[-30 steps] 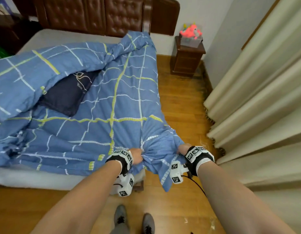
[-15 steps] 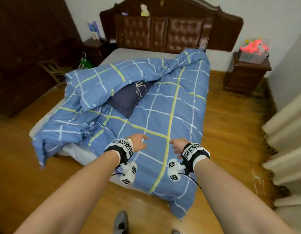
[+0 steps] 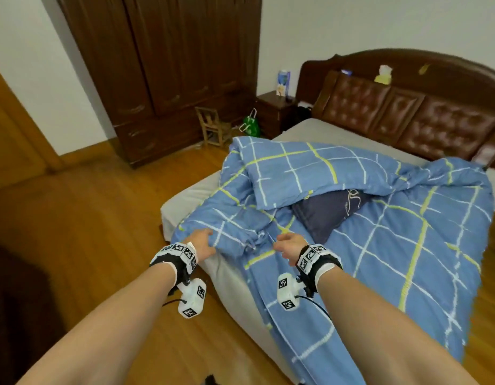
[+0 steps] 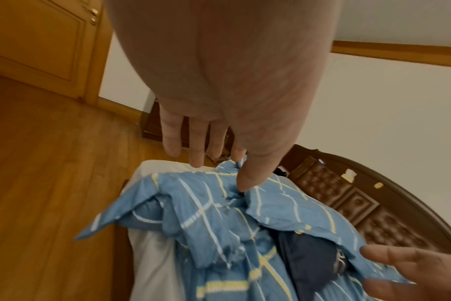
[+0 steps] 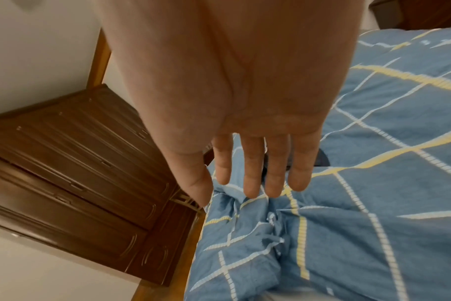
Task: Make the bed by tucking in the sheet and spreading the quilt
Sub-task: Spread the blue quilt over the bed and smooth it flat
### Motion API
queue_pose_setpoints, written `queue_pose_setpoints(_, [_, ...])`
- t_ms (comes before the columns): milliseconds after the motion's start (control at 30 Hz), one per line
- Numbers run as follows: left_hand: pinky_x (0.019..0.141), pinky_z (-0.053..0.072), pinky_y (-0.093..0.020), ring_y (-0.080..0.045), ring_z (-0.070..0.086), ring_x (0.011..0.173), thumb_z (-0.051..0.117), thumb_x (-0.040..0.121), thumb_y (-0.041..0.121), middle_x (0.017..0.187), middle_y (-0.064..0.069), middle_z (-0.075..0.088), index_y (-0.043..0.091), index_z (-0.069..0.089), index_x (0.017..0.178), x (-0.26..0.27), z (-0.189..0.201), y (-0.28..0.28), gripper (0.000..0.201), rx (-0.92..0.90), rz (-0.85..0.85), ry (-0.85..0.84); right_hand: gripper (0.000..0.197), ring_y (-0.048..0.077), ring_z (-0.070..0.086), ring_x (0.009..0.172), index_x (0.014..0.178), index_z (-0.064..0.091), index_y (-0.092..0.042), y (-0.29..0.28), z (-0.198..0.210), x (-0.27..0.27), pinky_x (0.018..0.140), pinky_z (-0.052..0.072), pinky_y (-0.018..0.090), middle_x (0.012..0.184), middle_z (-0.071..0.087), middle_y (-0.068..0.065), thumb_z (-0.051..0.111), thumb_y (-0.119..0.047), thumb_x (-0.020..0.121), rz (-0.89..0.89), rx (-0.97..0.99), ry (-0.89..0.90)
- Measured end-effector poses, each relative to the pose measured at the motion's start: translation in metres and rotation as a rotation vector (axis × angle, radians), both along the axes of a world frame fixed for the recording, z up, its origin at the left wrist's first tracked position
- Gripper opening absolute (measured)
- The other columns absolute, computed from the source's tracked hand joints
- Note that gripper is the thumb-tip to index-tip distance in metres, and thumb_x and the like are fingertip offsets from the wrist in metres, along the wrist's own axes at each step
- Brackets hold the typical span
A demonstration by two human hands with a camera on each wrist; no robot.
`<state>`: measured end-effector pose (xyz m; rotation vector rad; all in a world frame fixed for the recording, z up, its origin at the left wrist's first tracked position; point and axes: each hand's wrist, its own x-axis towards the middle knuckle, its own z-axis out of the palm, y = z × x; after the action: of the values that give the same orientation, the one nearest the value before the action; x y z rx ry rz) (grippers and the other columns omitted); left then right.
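A blue quilt (image 3: 393,245) with white and yellow grid lines lies crumpled on the bed, its top folded back over a dark blue pillow (image 3: 324,215). The grey sheet (image 3: 324,132) shows bare near the headboard and down the mattress side. My left hand (image 3: 206,243) is at the bunched quilt corner at the bed's near left. In the left wrist view its fingers are straight and the thumb touches a fold of the quilt (image 4: 206,213). My right hand (image 3: 285,245) hovers just above the bunched quilt (image 5: 373,203), fingers straight and holding nothing.
A dark wooden wardrobe (image 3: 171,65) stands at the back left, with a small wooden chair (image 3: 213,126), a green bag (image 3: 250,125) and a nightstand (image 3: 274,109) beside the bed. The padded headboard (image 3: 407,107) is at the far right. Wood floor (image 3: 88,218) lies left of the bed.
A second ago both hands gripped the quilt's edge at the bed's other foot corner. They let go, and the view and hands have swung left to the bunched corner.
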<state>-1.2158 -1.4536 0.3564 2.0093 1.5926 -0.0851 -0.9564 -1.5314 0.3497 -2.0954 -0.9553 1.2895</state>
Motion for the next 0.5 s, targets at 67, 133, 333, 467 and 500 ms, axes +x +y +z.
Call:
queue_pose_setpoints(67, [0.101, 0.043, -0.032, -0.031, 0.053, 0.124, 0.063, 0.078, 0.031, 0.135, -0.019, 0.054, 0.008, 0.046, 0.137, -0.033, 0.008, 0.039, 0.065, -0.021, -0.012, 0.025, 0.046, 0.023, 0.055, 0.094, 0.122, 0.060, -0.015, 0.041, -0.006, -0.029, 0.074, 0.046, 0.029, 0.107, 0.060, 0.007, 0.076, -0.019, 0.080, 0.033, -0.017, -0.010])
queue_pose_setpoints(133, [0.093, 0.047, -0.032, -0.032, 0.058, 0.115, 0.065, 0.077, 0.029, 0.128, -0.016, 0.058, 0.012, 0.050, 0.133, -0.059, 0.010, 0.078, 0.060, -0.036, -0.033, 0.064, 0.055, 0.026, 0.057, 0.104, 0.126, 0.059, -0.011, 0.078, -0.008, -0.053, 0.085, 0.049, 0.033, 0.122, 0.060, 0.010, 0.080, -0.018, 0.076, 0.031, -0.021, 0.001])
queue_pose_setpoints(333, [0.093, 0.052, -0.036, -0.026, 0.060, 0.113, 0.075, 0.063, 0.051, 0.125, -0.004, 0.062, 0.024, 0.055, 0.129, -0.090, -0.027, 0.192, 0.074, -0.049, -0.164, 0.226, 0.085, 0.026, 0.049, 0.130, 0.141, 0.045, -0.018, 0.190, -0.050, -0.098, 0.107, 0.043, 0.037, 0.144, 0.047, 0.009, 0.087, -0.022, 0.067, 0.164, -0.101, -0.049])
queue_pose_setpoints(467, [0.094, 0.051, -0.037, -0.028, 0.059, 0.112, 0.079, 0.062, 0.053, 0.122, -0.005, 0.064, 0.021, 0.059, 0.122, -0.086, -0.080, 0.266, 0.071, -0.138, -0.227, 0.256, 0.108, 0.030, 0.034, 0.142, 0.154, 0.021, -0.021, 0.271, -0.118, -0.128, 0.111, 0.037, 0.039, 0.157, 0.028, 0.010, 0.087, -0.028, 0.069, 0.393, -0.257, -0.099])
queue_pose_setpoints(500, [0.096, 0.049, -0.036, -0.028, 0.058, 0.115, 0.080, 0.062, 0.053, 0.123, -0.006, 0.062, 0.017, 0.057, 0.125, -0.083, -0.098, 0.285, 0.076, -0.166, -0.228, 0.257, 0.112, 0.032, 0.028, 0.145, 0.155, 0.016, -0.023, 0.290, -0.138, -0.135, 0.112, 0.036, 0.043, 0.159, 0.023, 0.011, 0.086, -0.033, 0.069, 0.457, -0.291, -0.164])
